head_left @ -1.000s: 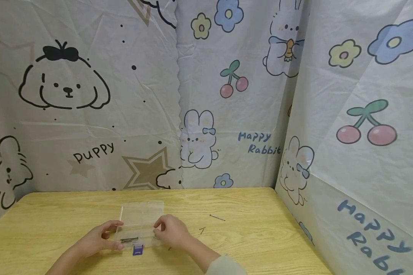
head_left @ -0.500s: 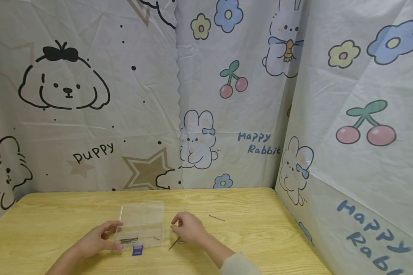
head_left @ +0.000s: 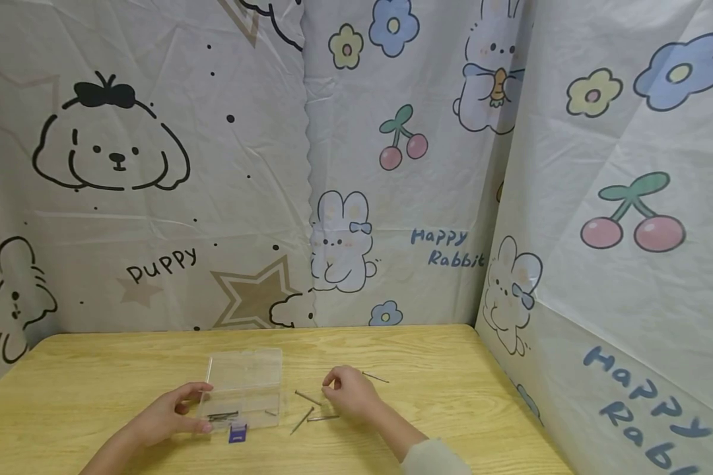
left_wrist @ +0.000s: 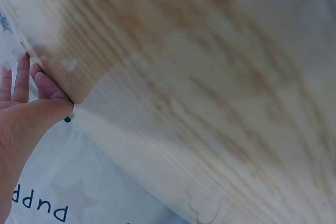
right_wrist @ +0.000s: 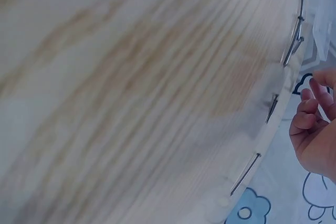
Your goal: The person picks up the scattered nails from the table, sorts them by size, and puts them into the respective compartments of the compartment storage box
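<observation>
At the left side of a clear plastic compartment box (head_left: 246, 399), my left hand (head_left: 169, 412) grips the wall, thumb at the front corner and fingers farther back. The lid (head_left: 246, 369) is folded back. Several dark nails (head_left: 222, 416) lie in its front left compartment, and one short nail (head_left: 270, 413) in the front right one. My right hand (head_left: 353, 394) hovers over the table right of the box, its fingers loosely bent with nothing visible between them. Three loose nails (head_left: 307, 397) lie between box and hand. In the right wrist view, another nail (right_wrist: 272, 108) lies below the hand.
A longer nail (head_left: 375, 377) lies behind the right hand. A purple tag (head_left: 237, 433) sits at the box's front edge. The wood-grain table (head_left: 440, 422) meets a printed cloth backdrop (head_left: 249, 198) at the back and right.
My right hand has moved right, away from the box, uncovering the short nail inside it and the loose nails beside it. The left hand has stayed on the box.
</observation>
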Action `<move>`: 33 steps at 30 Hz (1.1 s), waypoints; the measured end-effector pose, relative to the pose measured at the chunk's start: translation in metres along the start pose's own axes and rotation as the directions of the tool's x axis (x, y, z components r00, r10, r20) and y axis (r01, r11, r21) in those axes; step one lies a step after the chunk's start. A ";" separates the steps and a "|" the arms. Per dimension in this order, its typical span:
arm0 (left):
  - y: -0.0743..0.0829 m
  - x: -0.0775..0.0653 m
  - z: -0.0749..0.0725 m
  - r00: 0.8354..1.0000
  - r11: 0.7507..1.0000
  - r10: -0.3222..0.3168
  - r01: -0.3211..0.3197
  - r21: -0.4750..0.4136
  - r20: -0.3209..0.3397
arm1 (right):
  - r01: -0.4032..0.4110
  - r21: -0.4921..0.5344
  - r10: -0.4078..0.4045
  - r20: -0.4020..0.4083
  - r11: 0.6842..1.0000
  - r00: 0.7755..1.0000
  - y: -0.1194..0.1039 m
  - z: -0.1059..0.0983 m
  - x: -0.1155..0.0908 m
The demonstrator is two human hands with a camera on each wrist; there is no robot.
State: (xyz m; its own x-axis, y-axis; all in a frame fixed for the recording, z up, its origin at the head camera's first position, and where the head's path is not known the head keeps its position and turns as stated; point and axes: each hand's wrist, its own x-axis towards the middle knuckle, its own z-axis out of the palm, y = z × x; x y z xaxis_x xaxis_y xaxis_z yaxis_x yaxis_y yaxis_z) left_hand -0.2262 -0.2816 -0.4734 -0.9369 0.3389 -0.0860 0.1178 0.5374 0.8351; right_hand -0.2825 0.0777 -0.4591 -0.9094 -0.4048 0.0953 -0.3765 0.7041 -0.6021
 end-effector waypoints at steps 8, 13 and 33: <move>0.000 0.000 0.000 1.000 1.000 0.015 -0.015 -0.009 0.008 | -0.005 -0.018 0.005 -0.015 1.000 1.000 0.018 -0.006 -0.006; 0.000 0.000 0.000 1.000 1.000 0.012 -0.012 -0.003 0.005 | -0.014 -0.039 0.012 -0.042 0.999 0.999 0.029 -0.009 -0.008; -0.001 0.000 -0.001 1.000 1.000 0.010 -0.010 -0.010 0.009 | -0.023 -0.063 0.019 -0.059 0.998 0.998 0.053 -0.014 -0.015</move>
State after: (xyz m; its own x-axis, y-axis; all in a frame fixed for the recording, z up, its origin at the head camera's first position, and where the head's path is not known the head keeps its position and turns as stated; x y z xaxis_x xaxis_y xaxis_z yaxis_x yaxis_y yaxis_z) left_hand -0.2264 -0.2826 -0.4736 -0.9326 0.3514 -0.0823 0.1240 0.5262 0.8413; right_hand -0.2911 0.1297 -0.4818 -0.9252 -0.3563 0.1306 -0.3662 0.7481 -0.5533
